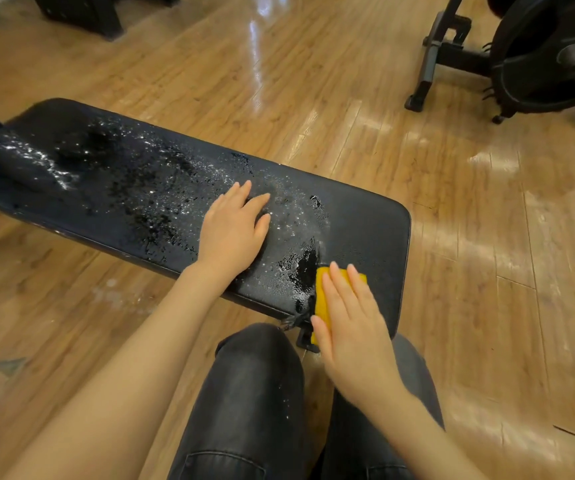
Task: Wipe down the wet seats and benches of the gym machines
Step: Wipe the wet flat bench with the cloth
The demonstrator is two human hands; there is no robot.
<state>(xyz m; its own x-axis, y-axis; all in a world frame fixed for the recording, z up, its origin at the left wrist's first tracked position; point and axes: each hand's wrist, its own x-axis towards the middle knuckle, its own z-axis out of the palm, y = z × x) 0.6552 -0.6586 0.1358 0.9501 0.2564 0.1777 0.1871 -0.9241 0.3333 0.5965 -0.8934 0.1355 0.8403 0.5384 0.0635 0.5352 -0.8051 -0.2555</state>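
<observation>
A black padded bench (365, 230) runs from the upper left to the middle of the head view. Water drops and puddles cover its left and middle parts; the right end looks dry and matte. My left hand (234, 230) lies flat on the wet pad, fingers spread, holding nothing. My right hand (352, 327) presses a yellow cloth (322, 292) flat against the near edge of the bench, right beside a dark puddle. Most of the cloth is hidden under my palm.
My legs in dark jeans (255, 393) are just in front of the bench. An exercise bike with a black flywheel (549, 57) stands at the upper right, another dark machine base (82, 12) at the upper left. Glossy wooden floor (487, 237) surrounds the bench.
</observation>
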